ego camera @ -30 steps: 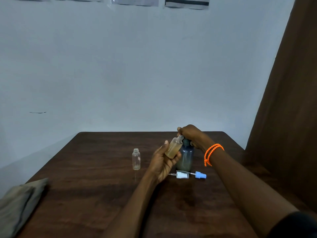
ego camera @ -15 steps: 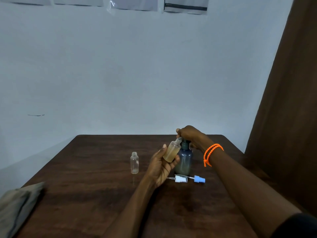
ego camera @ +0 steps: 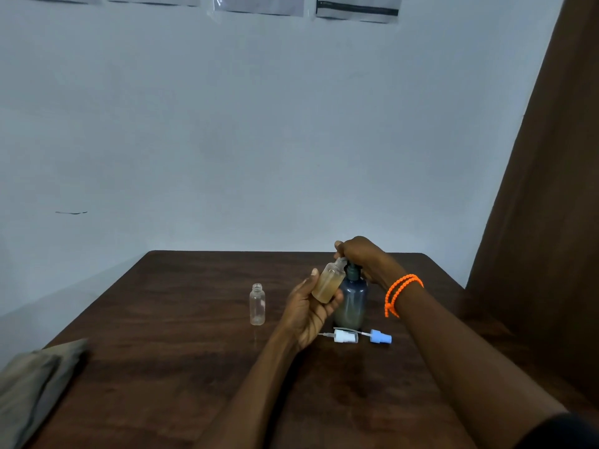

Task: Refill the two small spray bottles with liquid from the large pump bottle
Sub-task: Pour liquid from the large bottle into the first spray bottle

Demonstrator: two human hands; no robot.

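A large dark pump bottle [ego camera: 352, 303] stands right of the table's middle. My right hand [ego camera: 359, 254] rests curled over its pump head, hiding the nozzle. My left hand [ego camera: 308, 311] grips a small bottle [ego camera: 328, 282] nearly full of amber liquid, tilted with its open neck up under the pump. A second small clear bottle [ego camera: 257, 304] stands empty and uncapped to the left. Two spray tops lie in front of the pump bottle, a white spray top [ego camera: 344, 336] and a blue spray top [ego camera: 380, 337].
The dark wooden table [ego camera: 181, 351] runs back to a pale wall. A folded grey cloth [ego camera: 30, 380] lies at the table's near left corner. A brown curtain [ego camera: 544, 222] hangs close along the right side.
Both hands and the bottles keep their places; only the camera view has shifted slightly.
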